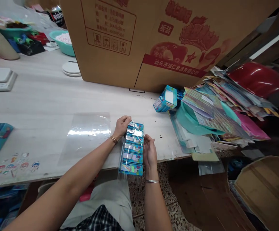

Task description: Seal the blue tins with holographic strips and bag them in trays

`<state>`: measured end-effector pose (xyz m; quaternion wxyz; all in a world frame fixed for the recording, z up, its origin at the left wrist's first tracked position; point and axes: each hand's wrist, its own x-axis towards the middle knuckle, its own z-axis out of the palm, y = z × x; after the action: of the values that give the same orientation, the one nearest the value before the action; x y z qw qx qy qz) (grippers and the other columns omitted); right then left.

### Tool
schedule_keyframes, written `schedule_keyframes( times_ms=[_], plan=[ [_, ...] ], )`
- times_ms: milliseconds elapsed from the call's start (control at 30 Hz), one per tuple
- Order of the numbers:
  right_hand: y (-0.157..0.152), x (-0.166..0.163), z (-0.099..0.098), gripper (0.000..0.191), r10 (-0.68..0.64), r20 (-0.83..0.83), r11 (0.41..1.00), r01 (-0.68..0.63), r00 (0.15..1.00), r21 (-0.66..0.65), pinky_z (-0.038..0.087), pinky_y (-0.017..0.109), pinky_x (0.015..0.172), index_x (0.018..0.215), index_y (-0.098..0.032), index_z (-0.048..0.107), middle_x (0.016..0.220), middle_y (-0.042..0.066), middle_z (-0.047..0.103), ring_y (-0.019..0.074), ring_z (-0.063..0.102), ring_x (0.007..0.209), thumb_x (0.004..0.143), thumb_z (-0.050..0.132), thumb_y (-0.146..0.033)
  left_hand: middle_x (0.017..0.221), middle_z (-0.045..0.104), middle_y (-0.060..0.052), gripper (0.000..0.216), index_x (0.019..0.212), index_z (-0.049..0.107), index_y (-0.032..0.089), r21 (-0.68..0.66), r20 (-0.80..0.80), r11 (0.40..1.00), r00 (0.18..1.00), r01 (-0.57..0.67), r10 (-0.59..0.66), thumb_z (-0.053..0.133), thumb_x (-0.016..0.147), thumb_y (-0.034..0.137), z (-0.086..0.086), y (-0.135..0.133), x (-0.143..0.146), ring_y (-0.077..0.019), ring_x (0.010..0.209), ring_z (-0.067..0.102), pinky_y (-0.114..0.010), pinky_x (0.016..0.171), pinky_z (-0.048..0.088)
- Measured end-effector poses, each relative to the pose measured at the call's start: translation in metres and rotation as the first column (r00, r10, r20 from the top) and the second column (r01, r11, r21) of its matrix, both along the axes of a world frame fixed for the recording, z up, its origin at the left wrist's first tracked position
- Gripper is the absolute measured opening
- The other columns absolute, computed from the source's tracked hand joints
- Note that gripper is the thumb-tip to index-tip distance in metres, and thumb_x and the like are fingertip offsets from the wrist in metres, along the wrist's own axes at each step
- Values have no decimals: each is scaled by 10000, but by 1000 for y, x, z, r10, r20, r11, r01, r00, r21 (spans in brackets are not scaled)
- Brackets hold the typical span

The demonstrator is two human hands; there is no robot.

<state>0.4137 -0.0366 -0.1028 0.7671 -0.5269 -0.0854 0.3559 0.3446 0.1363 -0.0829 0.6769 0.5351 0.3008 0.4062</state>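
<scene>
A row of several small blue packs (133, 147), lined up in a column and covered by clear plastic film, extends past the table's front edge. My left hand (122, 125) is closed, pinching the film at the upper left corner of the row. Beside the right edge of the row is my right hand (150, 150), its fingers loosely curved and apart, the tips close to the film; whether they touch it I cannot tell. A flat clear plastic sheet (88, 131) lies on the table to the left.
A large cardboard box (139, 70) stands along the back. To the right are a blue carton (166, 98) and a teal basin (190, 120) under printed sheets. Stickers (16, 165) lie front left, a white scale (0, 80) and white lids (71, 68) farther back.
</scene>
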Motion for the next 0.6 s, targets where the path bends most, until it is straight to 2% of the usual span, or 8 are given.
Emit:
schedule_keyframes(
  times_ms=[67,133,200,300,367,467,533,600],
  plan=[
    [-1,-3,0,603,18,-10,1000,-18,1000,9,401,438,1113,1137,-248,650,1221,53,671,232,589,1217,812,572,-749,636,570,17,373,662,620,173,-1,-12,1000,1000,5,-5,696,787,517,0,1,0,-121,592,509,-244,573,406],
    [-6,-6,1,620,39,-24,999,-39,999,2,368,461,1147,1202,-259,633,1322,57,633,240,546,1291,832,546,-749,742,644,-21,383,759,665,173,-3,-25,1000,1000,-9,9,687,793,554,3,1,-4,-159,699,592,-268,645,462],
    [-15,-10,2,636,50,-43,999,-51,998,-18,341,468,1170,1277,-275,600,1413,55,578,240,500,1349,848,535,-739,1018,698,-79,421,990,688,193,-8,-41,998,997,-58,58,649,830,580,7,-4,-17,-219,967,644,-316,816,499],
    [-33,-17,2,662,54,-63,998,-57,997,-40,305,451,1196,1366,-280,545,1475,61,526,230,470,1383,866,544,-714,1424,542,-118,538,1313,557,244,-31,-75,989,987,-146,144,541,911,601,13,-27,-55,-271,1354,472,-417,1079,401],
    [-41,-23,3,671,66,-70,997,-69,995,-39,294,441,1203,1389,-273,533,1499,64,503,228,454,1397,871,555,-700,1475,499,-126,567,1385,496,245,-47,-100,983,980,-178,173,498,939,594,13,-55,-86,-284,1401,429,-463,1135,357],
    [-41,-33,6,661,125,-79,992,-125,989,1,324,456,1186,1394,-284,534,1515,44,488,238,444,1404,881,540,-702,1467,524,-108,554,1401,488,254,-102,-144,978,975,-184,169,493,950,575,7,-100,-121,-277,1395,450,-467,1165,348],
    [-35,-37,9,648,171,-64,985,-170,983,25,349,464,1168,1399,-302,530,1504,24,504,242,458,1392,890,524,-702,1502,498,-98,572,1414,489,256,-146,-151,980,982,-136,113,522,937,571,2,-120,-129,-271,1425,413,-457,1200,304],
    [-27,-39,11,649,197,-53,980,-195,979,31,375,461,1150,1407,-319,522,1486,10,525,244,481,1373,886,524,-707,1562,431,-86,605,1442,476,254,-191,-114,980,993,-59,38,537,930,571,-3,-129,-124,-263,1464,353,-437,1229,252]
  ],
)
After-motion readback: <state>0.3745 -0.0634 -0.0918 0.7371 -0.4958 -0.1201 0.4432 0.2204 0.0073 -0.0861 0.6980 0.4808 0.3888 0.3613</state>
